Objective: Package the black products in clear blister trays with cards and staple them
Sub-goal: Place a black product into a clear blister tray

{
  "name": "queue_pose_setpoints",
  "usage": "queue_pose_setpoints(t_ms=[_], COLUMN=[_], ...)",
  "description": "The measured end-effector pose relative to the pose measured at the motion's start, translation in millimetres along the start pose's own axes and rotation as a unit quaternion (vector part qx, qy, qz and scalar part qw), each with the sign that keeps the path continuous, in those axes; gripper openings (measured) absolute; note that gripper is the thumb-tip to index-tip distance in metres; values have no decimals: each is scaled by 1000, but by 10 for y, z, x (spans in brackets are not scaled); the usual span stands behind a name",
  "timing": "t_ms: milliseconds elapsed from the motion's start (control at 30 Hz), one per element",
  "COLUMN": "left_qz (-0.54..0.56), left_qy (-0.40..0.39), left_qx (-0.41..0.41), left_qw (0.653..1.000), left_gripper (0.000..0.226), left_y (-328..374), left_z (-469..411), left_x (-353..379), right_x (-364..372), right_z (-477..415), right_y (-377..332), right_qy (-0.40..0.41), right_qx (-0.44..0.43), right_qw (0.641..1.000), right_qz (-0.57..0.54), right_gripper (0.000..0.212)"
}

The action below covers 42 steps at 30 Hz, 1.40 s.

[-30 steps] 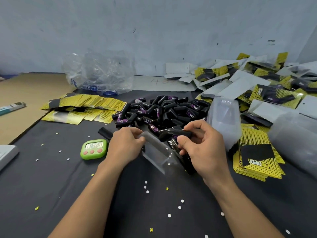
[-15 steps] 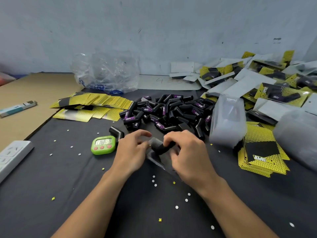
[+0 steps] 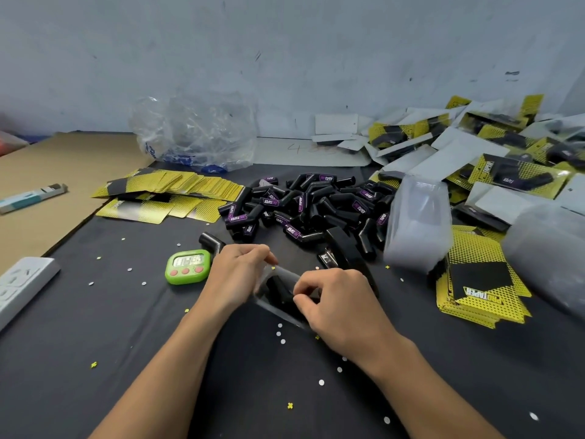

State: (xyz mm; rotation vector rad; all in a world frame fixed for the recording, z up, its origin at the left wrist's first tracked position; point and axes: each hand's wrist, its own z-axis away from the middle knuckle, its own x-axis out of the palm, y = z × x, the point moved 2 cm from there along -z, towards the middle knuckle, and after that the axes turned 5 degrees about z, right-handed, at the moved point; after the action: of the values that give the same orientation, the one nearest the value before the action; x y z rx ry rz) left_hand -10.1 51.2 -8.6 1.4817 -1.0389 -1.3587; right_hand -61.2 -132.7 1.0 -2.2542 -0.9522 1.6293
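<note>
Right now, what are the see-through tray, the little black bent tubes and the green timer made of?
The clear tray: thin glossy plastic, probably; see-through, with white glints.
The black products: likely rubber or soft plastic, satin black, only dull highlights, purple printed labels.
The green timer: hard smooth plastic, it seems; shiny moulded casing, grey screen.

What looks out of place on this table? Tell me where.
White and yellow paper bits lie scattered over the black cloth. One black product lies apart from the pile, beside the green timer.
</note>
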Motion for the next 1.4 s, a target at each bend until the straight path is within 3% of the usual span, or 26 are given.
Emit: queue_pose_setpoints(t_ms=[133,200,267,367,467,567,633,833,933,1033,1100,1167,1267,1400], left_qz=[-75,-114,-63,-8,10,-3,-6,-109,-101,-65,-71,-95,-161,-183], left_qy=[-83,-101,-71,42,110,67,19,-80,-24,50,78,94,122,84], left_qx=[17,24,25,25,21,21,34,77,88,114,144,147,87,11], left_qw=[994,988,995,999,994,998,999,988,991,990,984,980,976,979], left_gripper=[28,29,31,37,39,52,64,71,60,54,54,49,47,63], left_y=[15,-8,-35,-92,-164,-194,-208,-120,-49,31,79,79,25,-32], left_z=[18,-5,-45,-95,-123,-128,-125,-16,47,120,162,161,100,77], left_x=[28,43,37,-12,-34,14,65,161,164,156,171,214,298,393], right_x=[-292,-484,-624,-795,-943,-927,-874,-876,-979,-1114,-1194,-1199,-1121,-1215], right_z=[-23,-42,-64,-27,70,136,143,129,168,203,265,357,467,453], right_y=[50,167,341,603,815,893,894,853,855,892,1009,1120,1188,1256], right_qy=[164,253,308,333,287,177,151,149,255,341,303,211,123,197], right_qx=[-31,6,87,217,308,349,343,290,289,317,378,428,454,457], right_qw=[986,967,946,913,893,903,908,920,915,883,869,867,877,866], right_qz=[-5,11,46,96,156,177,186,216,120,58,102,140,97,50], right_gripper=[9,10,10,7,20,50,54,56,49,38,39,50,71,77])
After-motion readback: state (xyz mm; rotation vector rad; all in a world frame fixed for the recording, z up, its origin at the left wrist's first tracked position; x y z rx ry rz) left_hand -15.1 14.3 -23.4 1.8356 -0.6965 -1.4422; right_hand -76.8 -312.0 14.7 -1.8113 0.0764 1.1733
